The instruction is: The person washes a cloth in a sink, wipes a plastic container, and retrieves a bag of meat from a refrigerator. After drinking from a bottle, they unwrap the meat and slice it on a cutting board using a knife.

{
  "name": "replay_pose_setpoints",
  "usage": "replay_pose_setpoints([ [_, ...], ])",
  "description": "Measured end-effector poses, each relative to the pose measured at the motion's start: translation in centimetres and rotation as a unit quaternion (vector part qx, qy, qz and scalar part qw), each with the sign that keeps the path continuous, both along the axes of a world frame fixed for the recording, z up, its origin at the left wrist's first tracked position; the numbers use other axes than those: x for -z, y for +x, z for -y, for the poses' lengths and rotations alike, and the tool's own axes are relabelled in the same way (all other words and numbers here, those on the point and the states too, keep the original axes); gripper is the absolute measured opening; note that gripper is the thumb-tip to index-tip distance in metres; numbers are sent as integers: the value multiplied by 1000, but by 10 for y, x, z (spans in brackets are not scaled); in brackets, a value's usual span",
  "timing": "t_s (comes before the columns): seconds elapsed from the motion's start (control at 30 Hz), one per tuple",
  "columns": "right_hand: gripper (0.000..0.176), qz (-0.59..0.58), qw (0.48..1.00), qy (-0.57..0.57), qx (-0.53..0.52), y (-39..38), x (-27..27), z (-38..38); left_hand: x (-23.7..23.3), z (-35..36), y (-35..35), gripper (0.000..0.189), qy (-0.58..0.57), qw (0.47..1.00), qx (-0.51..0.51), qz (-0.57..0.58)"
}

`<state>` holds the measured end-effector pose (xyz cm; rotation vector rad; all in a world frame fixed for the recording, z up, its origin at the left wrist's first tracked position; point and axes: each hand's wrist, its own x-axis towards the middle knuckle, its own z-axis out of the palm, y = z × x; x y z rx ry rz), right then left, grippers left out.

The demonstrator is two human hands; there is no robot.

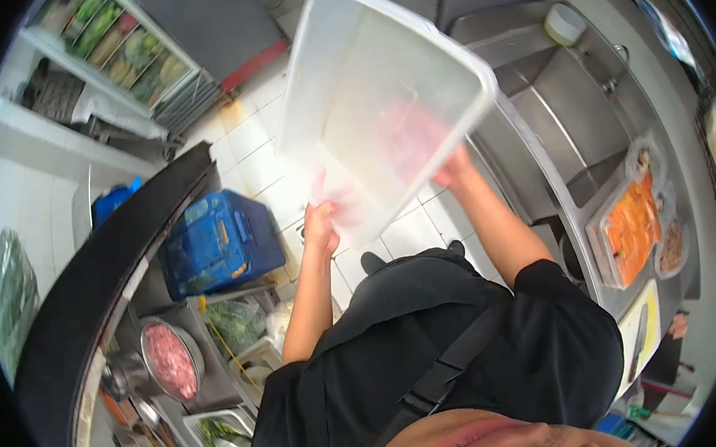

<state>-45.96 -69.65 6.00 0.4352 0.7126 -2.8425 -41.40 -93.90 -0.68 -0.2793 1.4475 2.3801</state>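
Note:
A large translucent white plastic tub (356, 82) is held up in front of my body, tilted, with its rim to the upper right. My left hand (322, 224) grips its lower left side, thumb pointing up and the other fingers partly behind the wall. On the right side, my right hand (454, 169) holds the tub near the rim; its fingers show only blurred through the plastic. The tub looks bare inside.
To the right runs a steel sink (549, 102) with a container of orange food (631, 233) beside it. A knife (638, 341) lies on a cutting board. At left are a blue cooler box (222, 241), a bowl of raw meat (171, 361) and a glass-door fridge (126, 49).

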Motion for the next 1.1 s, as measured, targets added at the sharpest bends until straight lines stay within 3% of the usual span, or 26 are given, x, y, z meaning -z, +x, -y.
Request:
replay_pose_setpoints([
  [0.13, 34, -141, 987, 71, -11, -31, -14, -91, 12, -53, -2, 88, -31, 984, 178, 7],
  [0.27, 34, -74, 982, 175, -15, 1, 40, -114, 12, -133, -7, 87, 10, 975, 223, 22],
  [0.33, 34, -35, 978, 202, -41, 31, 65, -131, 16, -159, -13, 87, -16, 990, 141, 25],
  [0.47, 34, 36, 966, 235, -102, 72, 98, -209, 19, -191, -11, 88, 4, 988, 151, 38],
  [0.53, 33, 37, 982, 174, -62, 71, 107, -286, 28, -201, -12, 89, -20, 993, 112, 20],
  [0.6, 31, 55, 983, 154, 80, 77, 58, -374, 37, -204, -10, 89, -36, 994, 100, 10],
  [0.7, 35, -51, 941, 195, 271, 55, 54, -549, 37, -214, -3, 90, -64, 995, 71, 25],
  [0.73, 35, 21, 949, 92, 301, 51, 51, -605, 36, -219, 3, 91, -78, 994, 58, 52],
  [0.77, 34, 150, 881, 263, 364, 54, 56, -651, 37, -223, 7, 91, -81, 993, 61, 51],
  [0.8, 34, 271, 765, 418, 408, 62, 48, -665, 36, -229, 9, 91, -77, 993, 68, 55],
  [0.83, 34, 271, 766, 412, 413, 65, 49, -666, 34, -236, 7, 91, -72, 993, 76, 58],
  [0.9, 34, 199, 764, 508, 345, 76, 56, -643, 28, -255, 6, 90, -84, 991, 87, 51],
  [0.93, 36, 116, 830, 456, 298, 87, 58, -616, 25, -268, 7, 89, -88, 991, 92, 48],
  [1.0, 39, 50, 876, 431, 208, 116, 47, -542, 14, -294, 3, 88, -104, 988, 110, 34],
  [1.07, 59, -30, 878, 439, 189, 152, 52, -485, 6, -321, -7, 88, -123, 983, 135, 19],
  [1.1, 59, -22, 876, 440, 196, 170, 49, -465, 5, -336, -11, 86, -117, 982, 146, -3],
])
